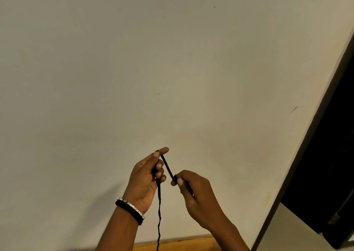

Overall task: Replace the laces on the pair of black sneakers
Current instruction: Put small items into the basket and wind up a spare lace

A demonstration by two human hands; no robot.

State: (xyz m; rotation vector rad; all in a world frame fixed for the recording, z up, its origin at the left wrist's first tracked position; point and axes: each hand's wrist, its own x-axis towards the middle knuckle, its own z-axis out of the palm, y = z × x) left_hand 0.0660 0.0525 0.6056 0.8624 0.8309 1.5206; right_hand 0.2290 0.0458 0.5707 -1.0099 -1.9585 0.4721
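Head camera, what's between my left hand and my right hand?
In the head view, a taut stretch of the black lace spans the gap, gripped by the left hand and pinched by the right hand.

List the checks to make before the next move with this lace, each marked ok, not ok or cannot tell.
1. Left hand grips black lace: ok.
2. Right hand pinches it: ok.
3. Stretch between hands taut, unknotted: ok.
4. Hanging length untangled: cannot tell, it leaves the frame.
5. Lace tip intact: cannot tell, hidden.
6. Sneakers in view: not ok.
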